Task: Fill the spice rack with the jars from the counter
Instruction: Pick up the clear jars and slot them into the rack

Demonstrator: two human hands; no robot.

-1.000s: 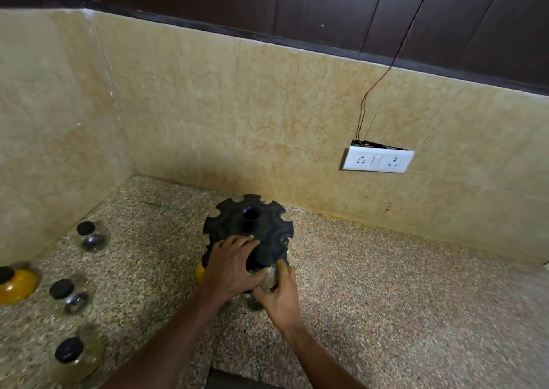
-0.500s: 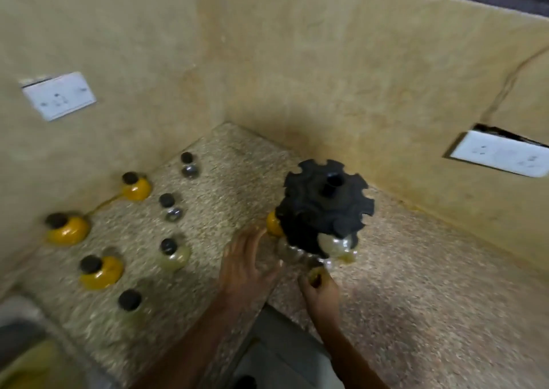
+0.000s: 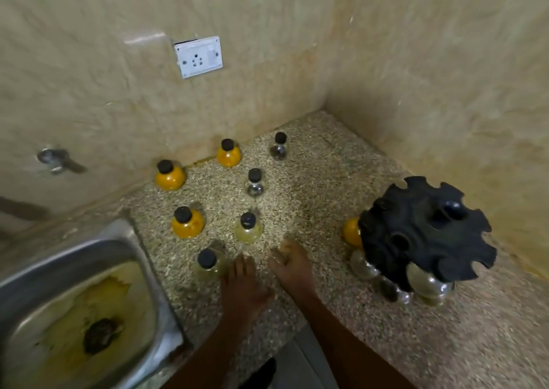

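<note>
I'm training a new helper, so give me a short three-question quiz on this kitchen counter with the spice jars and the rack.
1. How many jars stand loose on the counter, outside the spice rack?
2. True or false: the left hand or the right hand holds a jar.
3. Which is nearest the left hand? A: an orange jar. B: the pale yellow jar. C: a small clear jar.
Key: 1: seven. 2: false, both hands are empty. 3: B.

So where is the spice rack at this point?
In the head view, the black spice rack stands on the counter at the right, near the wall corner, well right of the loose jars.
</note>
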